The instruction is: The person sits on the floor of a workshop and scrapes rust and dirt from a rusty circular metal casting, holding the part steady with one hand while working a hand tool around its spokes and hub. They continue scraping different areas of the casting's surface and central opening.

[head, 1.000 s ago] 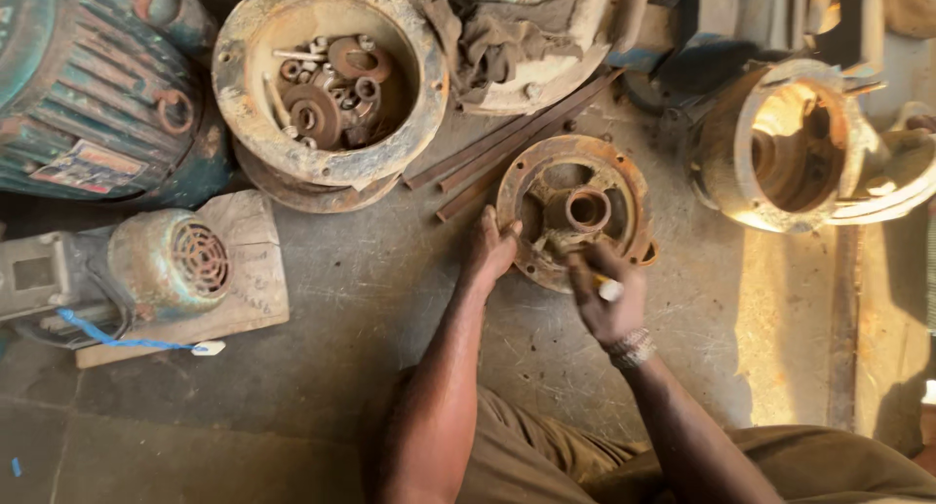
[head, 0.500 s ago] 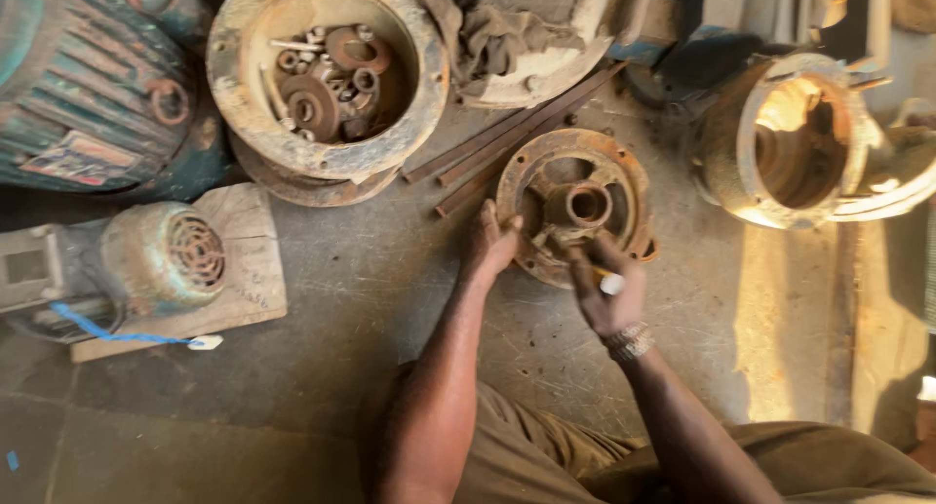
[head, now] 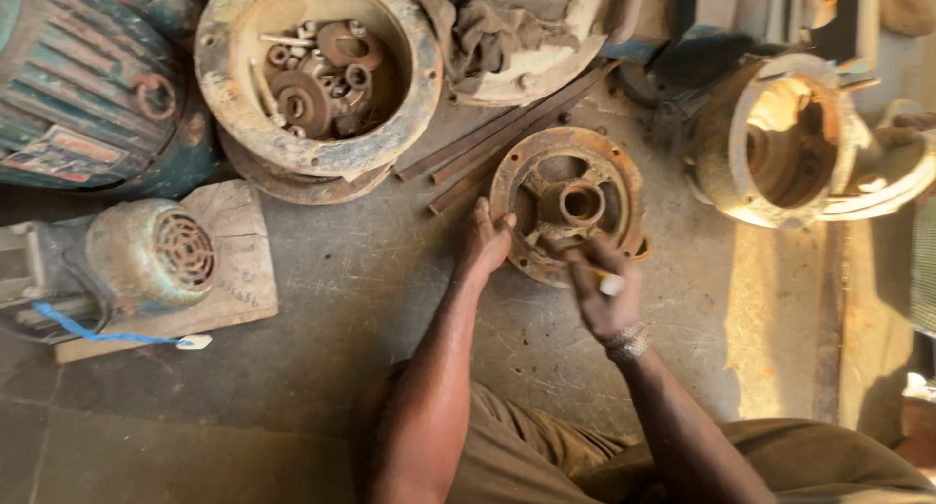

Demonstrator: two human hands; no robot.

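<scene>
On the floor, our left hand (head: pixel 485 239) braces the rusty motor end cover (head: pixel 570 204) by its rim; our right hand (head: pixel 603 291) grips a small white-tipped tool (head: pixel 606 282). We should hold it steady.

We see a rusty round cast-iron motor end cover (head: pixel 568 204) lying flat on the grey concrete floor (head: pixel 341 270), open side up, spokes running to a central ring-shaped hub. A small white-tipped tool (head: pixel 606 282) overlaps its rim at five o'clock.
</scene>
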